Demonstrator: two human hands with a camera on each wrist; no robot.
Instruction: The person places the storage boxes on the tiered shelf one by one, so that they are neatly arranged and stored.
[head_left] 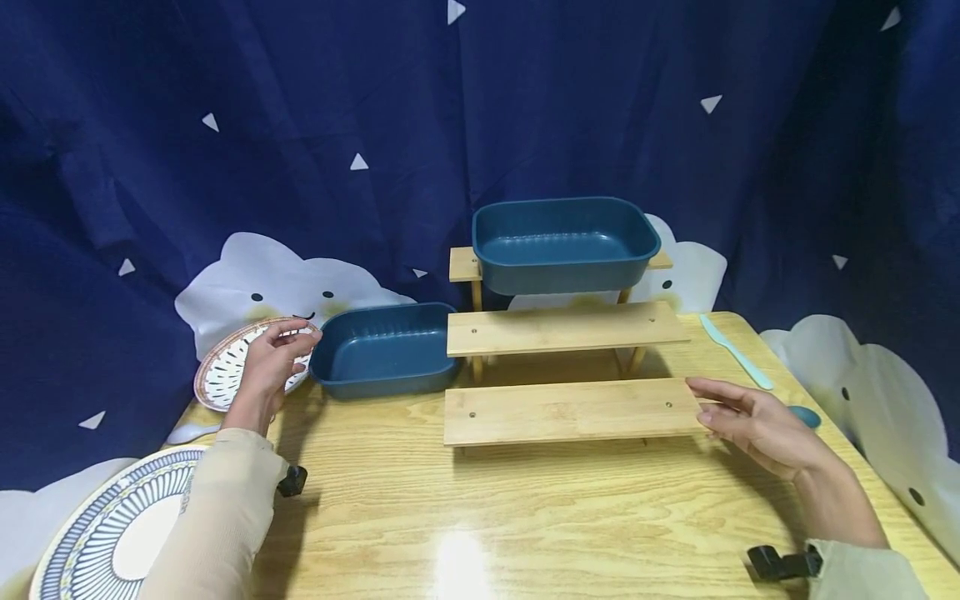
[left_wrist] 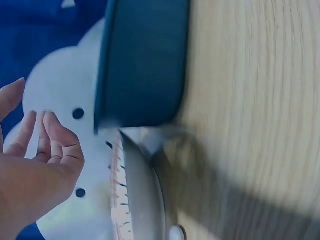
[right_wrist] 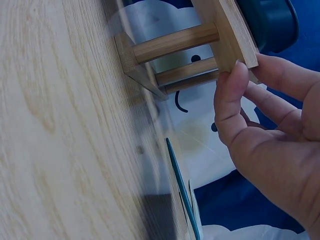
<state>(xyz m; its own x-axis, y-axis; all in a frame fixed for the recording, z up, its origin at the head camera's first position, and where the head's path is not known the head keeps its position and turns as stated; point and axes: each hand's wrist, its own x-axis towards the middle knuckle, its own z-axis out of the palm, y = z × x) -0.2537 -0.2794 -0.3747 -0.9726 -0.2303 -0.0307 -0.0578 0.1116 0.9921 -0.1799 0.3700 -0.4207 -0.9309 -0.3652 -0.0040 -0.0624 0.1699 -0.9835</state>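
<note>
A three-tier wooden rack [head_left: 570, 412] stands on the table. My right hand [head_left: 772, 429] pinches the right end of its lowest board between thumb and fingers, also seen at the board's edge [right_wrist: 235, 42] in the right wrist view. One dark blue basin [head_left: 566, 279] sits on the top tier. To the rack's left, a second blue basin [head_left: 390, 387] rests on the table. My left hand [head_left: 273, 362] hovers by that basin's left end, in front of a patterned plate [head_left: 225, 375]. Its fingers are loosely bent and hold nothing.
A larger blue-rimmed plate [head_left: 82, 508] lies at the front left, partly behind my left sleeve. Near it is a white utensil handle [head_left: 189, 433]. On the right lie a mint knife [head_left: 738, 354] and a teal spoon [head_left: 806, 416]. A blue curtain [head_left: 337, 100] hangs behind the table.
</note>
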